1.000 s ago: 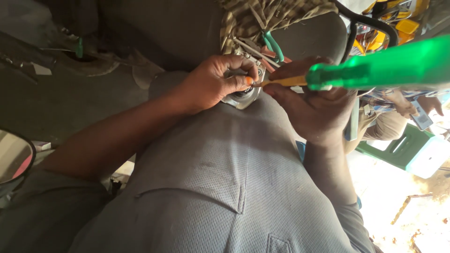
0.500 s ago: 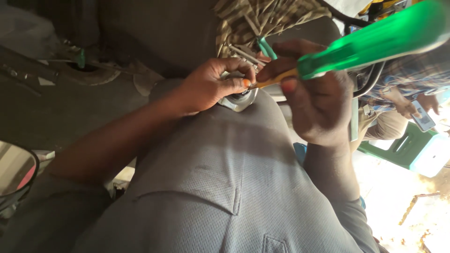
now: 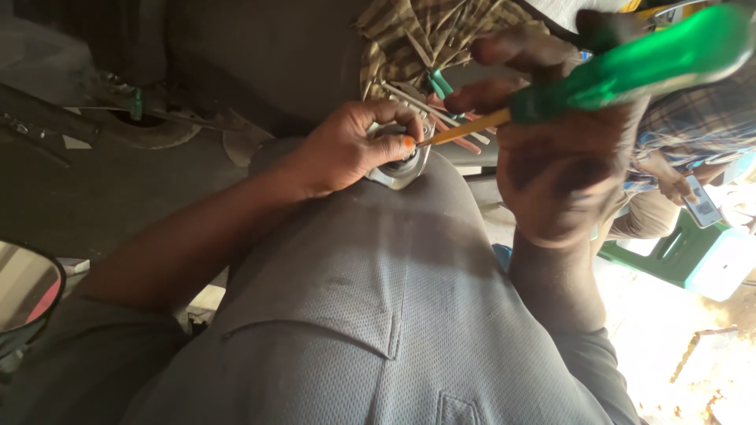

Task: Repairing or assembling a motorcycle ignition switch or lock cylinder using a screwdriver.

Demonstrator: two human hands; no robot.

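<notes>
**Screwdriver tip worked into a metal fitting on the knee**

While the left hand (image 3: 346,153) pinches a round silvery metal fitting with a flange (image 3: 400,167) against the grey-trousered knee (image 3: 409,252), the right hand (image 3: 563,169) is curled tight around a screwdriver with a translucent green handle and orange-tinted shaft (image 3: 630,67), its tip set into the fitting's dark centre. Judging by that, the prying or loosening step is under way; the next move calls for steady pressure along the shaft while the thumb braces the fitting from sliding. Beyond the fitting, loose hand tools (image 3: 441,110) lie on a checked cloth (image 3: 425,35). Right of it, another person's hand holds a phone (image 3: 701,201) near a green stool (image 3: 669,256).
</notes>
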